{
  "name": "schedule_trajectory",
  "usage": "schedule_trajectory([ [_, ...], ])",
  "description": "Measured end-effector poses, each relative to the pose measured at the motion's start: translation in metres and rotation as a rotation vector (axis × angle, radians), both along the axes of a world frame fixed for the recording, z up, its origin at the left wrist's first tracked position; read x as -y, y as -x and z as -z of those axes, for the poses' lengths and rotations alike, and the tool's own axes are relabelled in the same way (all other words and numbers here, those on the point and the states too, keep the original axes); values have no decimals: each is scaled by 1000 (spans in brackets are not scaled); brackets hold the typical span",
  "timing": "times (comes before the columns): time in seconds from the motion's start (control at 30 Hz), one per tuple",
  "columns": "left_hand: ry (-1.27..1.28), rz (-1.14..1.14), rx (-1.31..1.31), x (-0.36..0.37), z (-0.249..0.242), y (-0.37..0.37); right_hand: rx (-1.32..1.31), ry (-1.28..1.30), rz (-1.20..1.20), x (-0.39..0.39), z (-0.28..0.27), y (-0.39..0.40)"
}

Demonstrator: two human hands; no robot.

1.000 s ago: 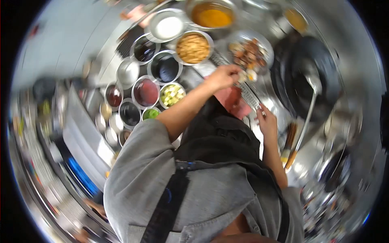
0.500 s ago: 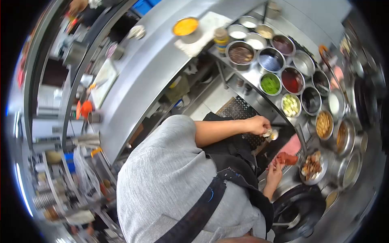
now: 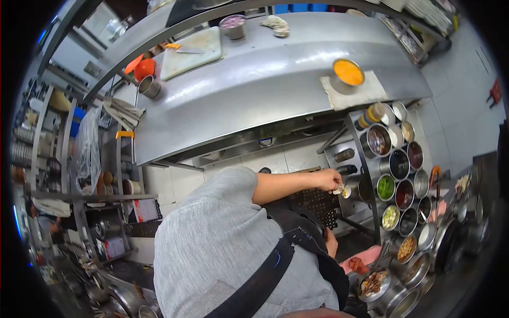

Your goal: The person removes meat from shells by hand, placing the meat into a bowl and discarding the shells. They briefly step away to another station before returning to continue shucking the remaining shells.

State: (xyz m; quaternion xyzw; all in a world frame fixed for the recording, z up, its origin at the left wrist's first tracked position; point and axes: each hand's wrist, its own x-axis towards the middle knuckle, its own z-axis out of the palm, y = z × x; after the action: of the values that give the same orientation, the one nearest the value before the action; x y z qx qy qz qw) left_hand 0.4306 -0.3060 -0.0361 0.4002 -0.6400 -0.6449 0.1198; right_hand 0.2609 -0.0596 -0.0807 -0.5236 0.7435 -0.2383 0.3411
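My left hand (image 3: 328, 180) reaches out over the black perforated floor mat (image 3: 316, 204). Its fingers are closed on white, curved pieces with some yellow on them, which look like broken eggshell (image 3: 343, 191). My right hand (image 3: 331, 245) is low beside the black apron (image 3: 302, 228), partly covered by it, and its fingers cannot be made out. A crumpled red cloth (image 3: 359, 266) lies on a pink cloth (image 3: 368, 255) near that hand, apart from it. Just past the cloths is a metal bowl of brown and pale chopped food (image 3: 373, 283).
Several metal pots of ingredients crowd the right, among them chopped greens (image 3: 386, 187) and pale cubes (image 3: 390, 217). A long steel counter (image 3: 254, 100) bears a bowl of orange food (image 3: 348, 72), a cutting board (image 3: 209, 40) and a knife (image 3: 190, 50). Shelving (image 3: 69, 196) stands at left.
My view has swung round toward the counter. My right hand has let go of the red cloth and drawn back to the apron. My left hand still holds the white pieces.
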Motion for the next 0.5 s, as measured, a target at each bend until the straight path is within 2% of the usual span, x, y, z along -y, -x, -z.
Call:
schedule_trajectory([
  [0.2, -51, -169, -26, 57, 1, -113, -120, 16, -121, 53, -8, -51],
  [0.33, -149, -447, 18, 88, 18, -205, -180, 31, -193, 94, -11, -87],
  [0.5, -184, -634, 50, 95, 33, -310, -228, 44, -290, 150, -12, -133],
])
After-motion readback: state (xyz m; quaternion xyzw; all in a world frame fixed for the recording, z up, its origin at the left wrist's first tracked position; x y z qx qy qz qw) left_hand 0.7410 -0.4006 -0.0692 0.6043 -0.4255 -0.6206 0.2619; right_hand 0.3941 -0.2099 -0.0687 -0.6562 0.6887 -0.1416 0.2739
